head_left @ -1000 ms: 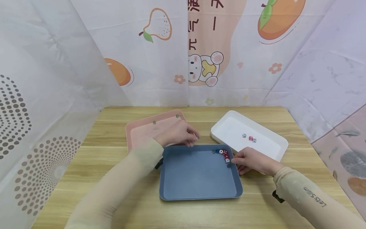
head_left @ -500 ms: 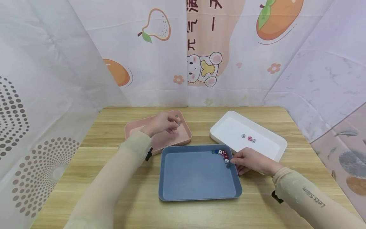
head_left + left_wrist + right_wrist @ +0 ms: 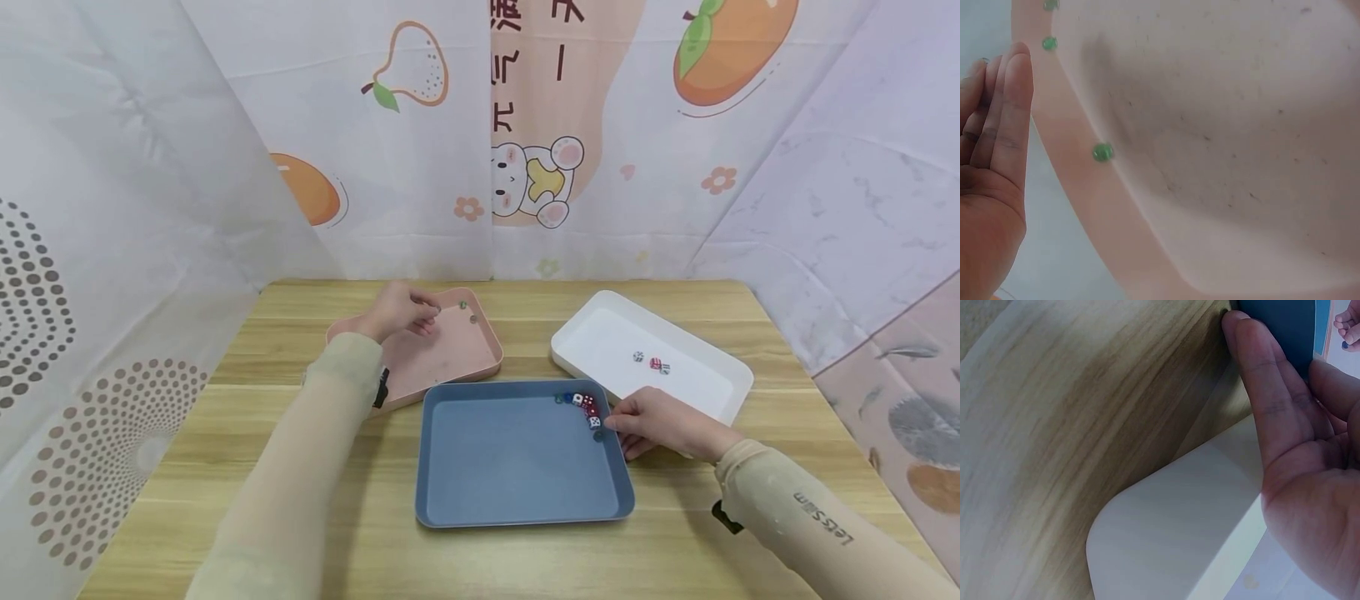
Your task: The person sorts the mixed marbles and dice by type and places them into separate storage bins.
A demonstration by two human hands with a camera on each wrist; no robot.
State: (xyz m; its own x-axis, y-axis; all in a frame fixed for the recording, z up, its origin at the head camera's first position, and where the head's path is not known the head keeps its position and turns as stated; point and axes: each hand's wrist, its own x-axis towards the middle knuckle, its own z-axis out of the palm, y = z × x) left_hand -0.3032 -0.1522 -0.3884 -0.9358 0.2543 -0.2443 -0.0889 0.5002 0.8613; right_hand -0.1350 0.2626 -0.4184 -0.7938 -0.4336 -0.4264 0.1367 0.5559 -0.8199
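Note:
My left hand (image 3: 396, 312) is over the left back part of the pink tray (image 3: 501, 357). Its thumb and fingertips pinch a small glassy marble (image 3: 985, 60), which looks dark blue in the right wrist view. Green marbles (image 3: 1102, 152) lie along the tray's edge in the left wrist view; two of them (image 3: 473, 319) show right of the hand in the head view. My right hand (image 3: 660, 421) grips the right wall of the blue tray (image 3: 1282, 331), thumb on one side and fingers on the other. Red, white and blue dice (image 3: 595, 422) and green marbles (image 3: 558, 398) cluster in its back right corner.
A white tray (image 3: 585, 329) stands at an angle at the back right, close to the right hand. It holds a red die (image 3: 656, 363) and two pale dice (image 3: 638, 357). The wooden table (image 3: 525, 567) ends at a printed curtain (image 3: 420, 242).
My left hand has moved from the gap behind the blue tray back and left across the pink tray, uncovering marbles at its right. The right hand has stayed on the blue tray.

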